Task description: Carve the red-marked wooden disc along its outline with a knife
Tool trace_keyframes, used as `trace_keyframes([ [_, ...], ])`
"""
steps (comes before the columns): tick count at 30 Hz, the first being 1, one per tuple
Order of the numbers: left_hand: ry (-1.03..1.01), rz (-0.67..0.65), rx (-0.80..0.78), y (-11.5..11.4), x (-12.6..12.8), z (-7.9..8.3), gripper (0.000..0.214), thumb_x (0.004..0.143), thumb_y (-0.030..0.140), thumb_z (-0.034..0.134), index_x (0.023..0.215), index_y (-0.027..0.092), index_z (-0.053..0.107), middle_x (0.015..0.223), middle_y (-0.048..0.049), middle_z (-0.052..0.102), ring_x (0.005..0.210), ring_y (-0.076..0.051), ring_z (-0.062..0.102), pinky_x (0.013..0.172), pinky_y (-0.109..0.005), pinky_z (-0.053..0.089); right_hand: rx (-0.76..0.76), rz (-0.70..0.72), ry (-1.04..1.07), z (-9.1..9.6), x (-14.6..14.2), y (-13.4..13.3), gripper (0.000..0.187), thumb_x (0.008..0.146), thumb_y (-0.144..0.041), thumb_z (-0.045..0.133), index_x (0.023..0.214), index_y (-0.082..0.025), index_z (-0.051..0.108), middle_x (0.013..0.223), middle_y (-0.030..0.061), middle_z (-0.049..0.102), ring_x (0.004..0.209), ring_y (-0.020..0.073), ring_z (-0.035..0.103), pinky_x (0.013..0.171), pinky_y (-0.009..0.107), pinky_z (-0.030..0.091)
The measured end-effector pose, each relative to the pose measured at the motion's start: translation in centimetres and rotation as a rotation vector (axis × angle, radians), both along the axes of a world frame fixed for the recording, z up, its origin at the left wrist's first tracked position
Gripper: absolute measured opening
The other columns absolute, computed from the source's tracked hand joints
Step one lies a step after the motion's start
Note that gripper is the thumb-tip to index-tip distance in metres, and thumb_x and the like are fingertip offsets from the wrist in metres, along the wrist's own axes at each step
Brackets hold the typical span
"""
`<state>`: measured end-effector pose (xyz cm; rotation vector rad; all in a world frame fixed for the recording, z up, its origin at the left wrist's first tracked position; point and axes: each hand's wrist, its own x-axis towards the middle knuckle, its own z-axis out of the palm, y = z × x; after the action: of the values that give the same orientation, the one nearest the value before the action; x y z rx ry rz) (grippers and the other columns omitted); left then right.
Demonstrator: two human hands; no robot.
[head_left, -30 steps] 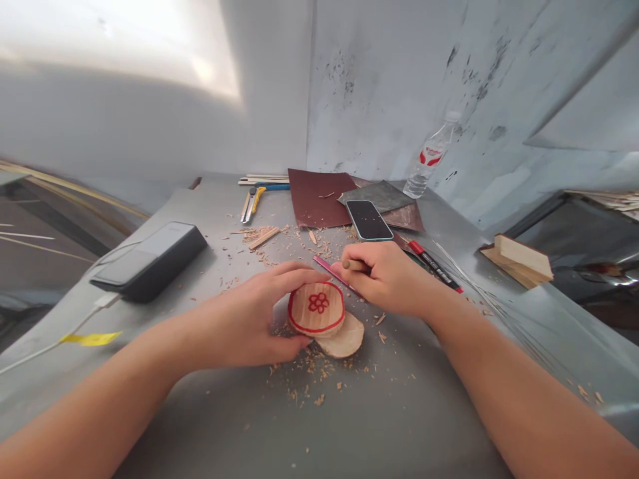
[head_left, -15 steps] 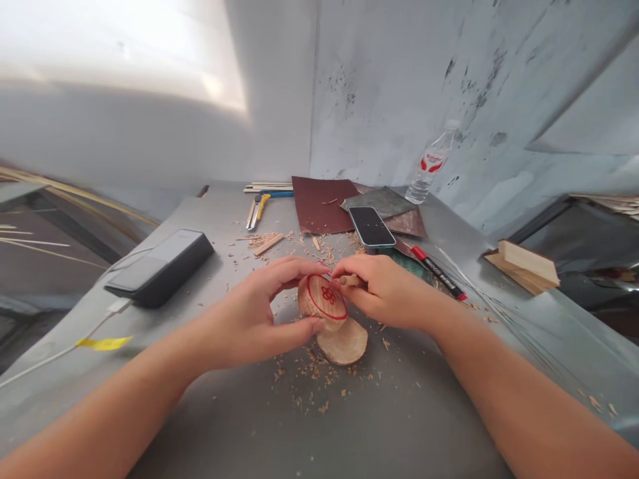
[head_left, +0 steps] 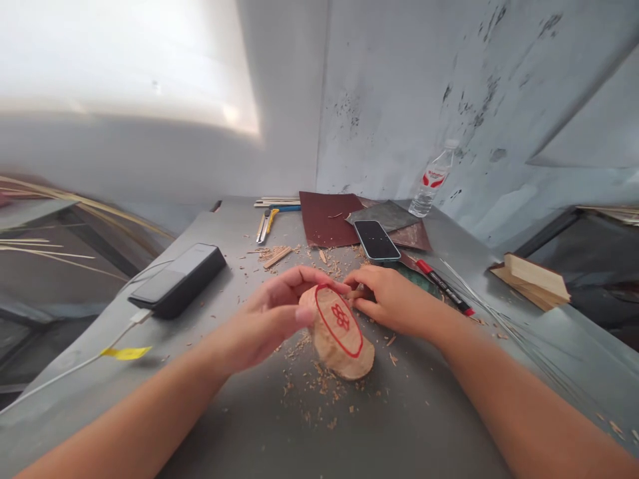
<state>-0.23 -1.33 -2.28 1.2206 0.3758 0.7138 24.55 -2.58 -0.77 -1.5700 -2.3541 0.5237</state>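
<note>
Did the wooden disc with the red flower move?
Yes. The disc lay flat on the plain slice; now the left hand has tipped it up on edge against that slice.

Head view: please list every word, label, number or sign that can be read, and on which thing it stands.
No word or number can be read.
Wooden disc in the left hand: a red flower sign inside a red ring, no letters.
Water bottle: red and white label, too blurred to read.
Red marker: print too small to read.
Yellow tag: no text visible.
</note>
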Motion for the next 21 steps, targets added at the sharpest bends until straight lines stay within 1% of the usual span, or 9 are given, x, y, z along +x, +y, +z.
trace_keyframes([
  [3,-0.023,0.023,-0.115,-0.1,0.2,0.5,0.043,0.091,0.051,0.066,0.119,0.02,0.073,0.132,-0.0147,0.072,0.119,-0.033,0.068,0.096,-0.045,0.056,0.018,-0.002,0.013,-0.1,0.0,0.1,0.015,0.091,-0.013,0.065,0.103,-0.017,0.074,0.097,0.0082,0.071,0.091,0.0218,0.063,0.08,0.034,0.045],
  [6,-0.05,-0.011,-0.214,-0.3,0.5,0.7,0.055,0.092,0.056,0.054,0.127,0.017,0.071,0.129,-0.0168,0.073,0.118,-0.038,0.07,0.098,-0.053,0.055,0.078,-0.01,0.067,0.0,-0.3,0.0,0.015,0.097,-0.023,0.064,0.106,-0.019,0.075,0.103,0.0095,0.073,0.097,0.0242,0.064,0.085,0.037,0.046],
  [9,-0.065,-0.051,-0.248,-0.3,0.9,0.6,0.064,0.093,0.061,0.052,0.136,0.016,0.067,0.127,-0.0178,0.074,0.116,-0.038,0.071,0.098,-0.054,0.056,0.136,-0.013,0.207,0.3,-0.7,-0.3,0.026,0.106,-0.035,0.055,0.112,-0.02,0.075,0.108,0.01,0.074,0.103,0.025,0.065,0.09,0.04,0.048],
  [12,-0.071,-0.072,-0.27,-0.3,1.0,0.3,0.066,0.096,0.065,0.051,0.14,0.018,0.064,0.124,-0.0168,0.075,0.115,-0.037,0.072,0.098,-0.052,0.056,0.117,0.013,0.385,0.5,-1.0,-0.9,0.035,0.11,-0.043,0.047,0.12,-0.021,0.072,0.116,0.0104,0.073,0.108,0.0242,0.065,0.09,0.039,0.052],
  [14,-0.063,-0.056,-0.276,-0.3,1.0,0.1,0.065,0.097,0.065,0.051,0.139,0.018,0.065,0.121,-0.0163,0.077,0.113,-0.036,0.073,0.098,-0.051,0.057,0.083,0.087,0.472,0.7,-1.2,-1.3,0.036,0.108,-0.046,0.052,0.131,-0.023,0.067,0.128,0.0115,0.069,0.118,0.0254,0.063,0.093,0.039,0.055],
  [15,-0.054,-0.046,-0.276,-0.3,1.0,0.0,0.065,0.097,0.066,0.051,0.138,0.018,0.065,0.119,-0.0162,0.077,0.112,-0.036,0.073,0.098,-0.05,0.057,0.075,0.134,0.491,0.7,-1.3,-1.6,0.04,0.104,-0.048,0.059,0.137,-0.025,0.063,0.134,0.0119,0.066,0.123,0.0266,0.061,0.095,0.04,0.055],
  [18,-0.028,-0.035,-0.273,-0.2,1.1,-0.2,0.065,0.098,0.068,0.05,0.135,0.018,0.067,0.117,-0.0159,0.078,0.113,-0.035,0.073,0.097,-0.048,0.058,0.107,0.228,0.444,0.7,-1.8,-2.2,0.076,0.086,-0.052,0.083,0.15,-0.028,0.051,0.147,0.0123,0.057,0.134,0.0307,0.055,0.108,0.045,0.052],
  [20,-0.016,-0.016,-0.265,-0.2,1.1,-0.2,0.066,0.098,0.07,0.048,0.133,0.018,0.068,0.118,-0.0159,0.078,0.116,-0.035,0.072,0.097,-0.047,0.058,0.147,0.219,0.402,0.5,-2.3,-2.5,0.094,0.079,-0.053,0.089,0.157,-0.029,0.042,0.153,0.0134,0.051,0.137,0.0322,0.052,0.113,0.047,0.049],
  [21,-0.009,0.0,-0.256,-0.2,1.2,-0.2,0.065,0.099,0.07,0.048,0.132,0.017,0.068,0.119,-0.016,0.077,0.117,-0.035,0.072,0.097,-0.047,0.058,0.161,0.204,0.394,0.4,-2.5,-2.5,0.097,0.079,-0.053,0.089,0.158,-0.028,0.038,0.155,0.0143,0.049,0.139,0.0327,0.051,0.114,0.048,0.048],
])
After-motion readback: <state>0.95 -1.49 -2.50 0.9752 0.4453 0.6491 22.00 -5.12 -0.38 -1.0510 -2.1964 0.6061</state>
